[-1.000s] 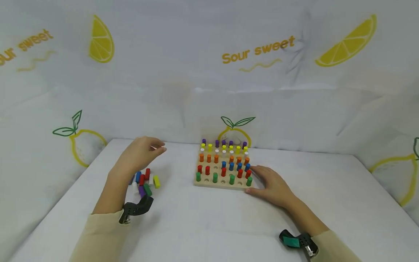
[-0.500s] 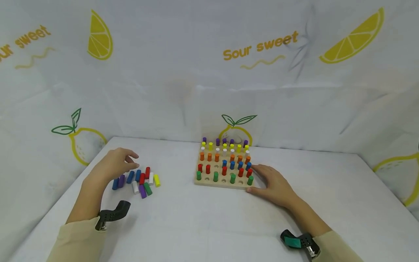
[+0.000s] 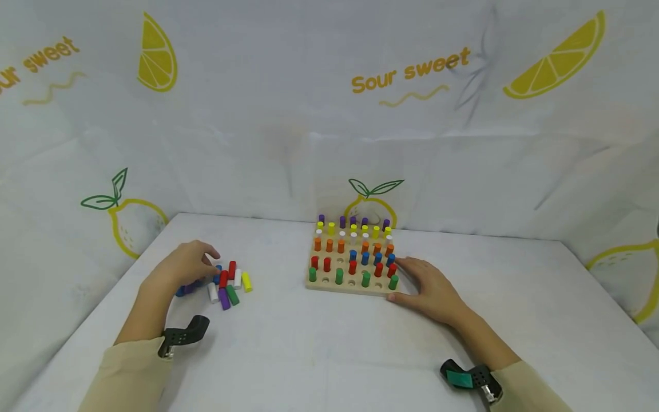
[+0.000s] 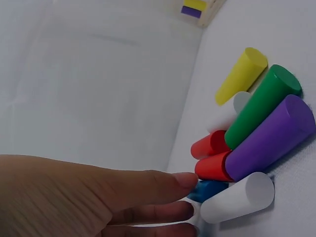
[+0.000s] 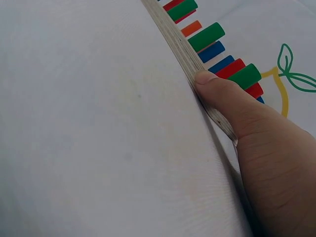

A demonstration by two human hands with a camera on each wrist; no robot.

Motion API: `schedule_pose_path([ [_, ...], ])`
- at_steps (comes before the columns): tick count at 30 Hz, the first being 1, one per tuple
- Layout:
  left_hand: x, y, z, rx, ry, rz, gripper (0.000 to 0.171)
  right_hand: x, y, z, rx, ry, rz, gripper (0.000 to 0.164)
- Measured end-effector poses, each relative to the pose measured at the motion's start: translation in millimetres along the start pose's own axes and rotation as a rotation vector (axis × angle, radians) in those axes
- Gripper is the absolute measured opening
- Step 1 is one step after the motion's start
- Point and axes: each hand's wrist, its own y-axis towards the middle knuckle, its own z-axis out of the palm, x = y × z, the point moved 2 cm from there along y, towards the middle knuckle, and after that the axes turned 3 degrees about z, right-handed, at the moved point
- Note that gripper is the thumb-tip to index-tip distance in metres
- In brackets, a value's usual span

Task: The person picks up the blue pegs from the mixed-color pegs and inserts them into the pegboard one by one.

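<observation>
Over the loose coloured pegs on the left, my left hand (image 3: 181,264) is lowered, fingers pointing right. In the left wrist view its thumb and fingertips are beside a blue peg (image 4: 210,190), with a gap between them; no firm hold shows. A white peg (image 4: 239,197), a purple peg (image 4: 274,138), a green peg (image 4: 264,106) and a yellow peg (image 4: 242,74) lie nearby. My right hand (image 3: 432,292) holds the wooden pegboard (image 3: 329,288) by its near right corner, thumb at the front edge, fingers along the right side. Upright pegs stand in coloured rows on it.
Two red pegs (image 3: 223,279) lie within the loose group. Several holes in the board's nearer rows hold no peg. A white cloth covers the table (image 3: 319,349), and a lemon-printed sheet (image 3: 288,114) hangs behind it. Each wrist wears a black camera mount (image 3: 185,335).
My left hand has moved left, away from the board's side, and come down onto the loose pegs, now covering some. The right hand and pegboard stay in place; the head view tilts slightly.
</observation>
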Motion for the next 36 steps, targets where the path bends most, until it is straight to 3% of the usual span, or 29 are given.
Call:
schedule_pose_path([
  [6, -1.3, 5.1, 6.1, 0.002, -0.016, 0.004, 0.039, -0.2, -0.8, -1.2, 0.003, -0.02, 0.01, 0.089],
  [15, -3.1, 12.4, 16.3, -0.055, 0.007, 0.014, 0.033, -1.2, -0.1, 0.2, 0.0, -0.008, 0.012, 0.089],
  [23, -7.0, 11.8, 21.2, -0.072, 0.046, 0.033, 0.026, -0.2, 2.0, 3.9, -0.002, 0.01, 0.003, 0.089],
  [29, -11.0, 14.5, 21.0, -0.101, 0.0, 0.041, 0.033, 0.7, 1.8, 3.2, 0.002, 0.003, 0.012, 0.089],
  [36, -20.7, 16.7, 19.7, -0.11, -0.086, 0.125, 0.036, -0.7, 0.8, 2.0, 0.003, -0.007, 0.017, 0.09],
])
